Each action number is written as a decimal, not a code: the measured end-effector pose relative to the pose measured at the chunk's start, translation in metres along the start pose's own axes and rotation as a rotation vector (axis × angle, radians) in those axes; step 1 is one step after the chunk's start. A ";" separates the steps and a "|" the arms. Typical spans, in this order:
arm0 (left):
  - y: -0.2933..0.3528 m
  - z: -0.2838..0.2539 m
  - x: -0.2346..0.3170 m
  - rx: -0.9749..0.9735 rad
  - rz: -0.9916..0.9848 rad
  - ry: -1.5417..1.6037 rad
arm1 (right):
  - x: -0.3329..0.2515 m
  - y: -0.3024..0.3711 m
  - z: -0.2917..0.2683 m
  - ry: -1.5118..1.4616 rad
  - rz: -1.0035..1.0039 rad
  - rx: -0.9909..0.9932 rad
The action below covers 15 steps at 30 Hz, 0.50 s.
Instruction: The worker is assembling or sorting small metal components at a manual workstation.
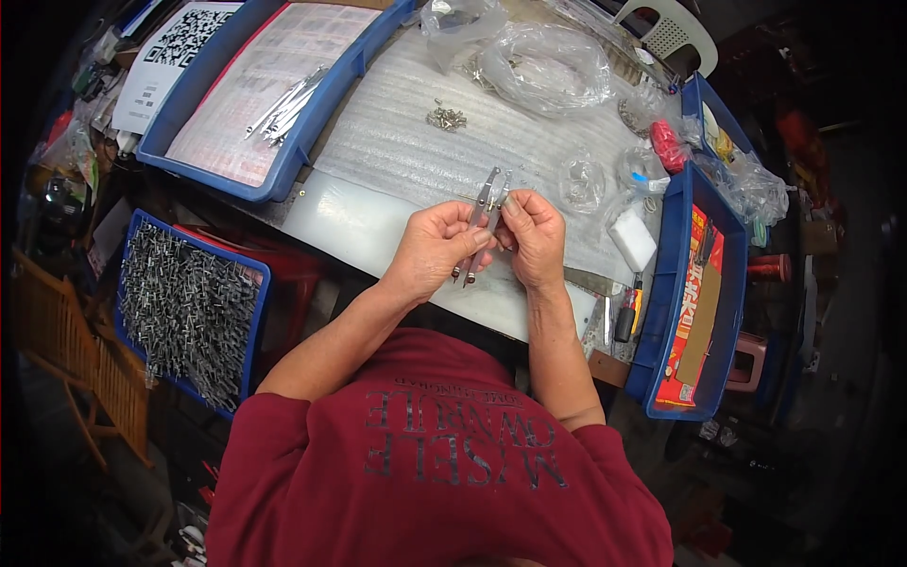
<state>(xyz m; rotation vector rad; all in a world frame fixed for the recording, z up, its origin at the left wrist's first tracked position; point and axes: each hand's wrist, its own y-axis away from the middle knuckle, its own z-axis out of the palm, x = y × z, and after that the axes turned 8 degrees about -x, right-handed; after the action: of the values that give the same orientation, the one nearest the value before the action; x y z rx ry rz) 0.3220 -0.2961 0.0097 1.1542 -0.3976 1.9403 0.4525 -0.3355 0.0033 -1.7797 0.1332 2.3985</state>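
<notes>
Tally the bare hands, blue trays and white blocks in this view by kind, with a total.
Bare hands: 2 (left hand, right hand)
Blue trays: 4 (upper-left tray, lower-left tray, right tray, upper-right tray)
White block: 1
Total: 7

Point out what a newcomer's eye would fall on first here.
Probably the left hand and right hand first, mid-picture, holding slim metal parts above the near side of the table. Next might come the blue crate at lower left, heaped with small metal pieces, then the clear plastic bag toward the table's far side.
</notes>
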 end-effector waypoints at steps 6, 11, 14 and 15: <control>-0.001 0.000 0.000 -0.006 0.002 0.009 | 0.000 0.000 -0.001 -0.002 -0.004 -0.002; -0.001 -0.001 -0.001 -0.001 -0.005 0.016 | 0.000 -0.001 -0.001 0.016 -0.003 -0.001; -0.001 -0.001 0.000 -0.004 -0.008 0.015 | 0.000 -0.001 -0.001 0.018 0.000 0.004; -0.001 -0.001 0.000 -0.008 -0.005 0.013 | 0.000 -0.001 -0.001 0.015 0.001 0.003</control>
<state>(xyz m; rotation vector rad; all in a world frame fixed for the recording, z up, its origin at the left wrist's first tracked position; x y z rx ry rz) 0.3225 -0.2951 0.0090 1.1355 -0.3954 1.9395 0.4532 -0.3350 0.0032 -1.7970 0.1397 2.3848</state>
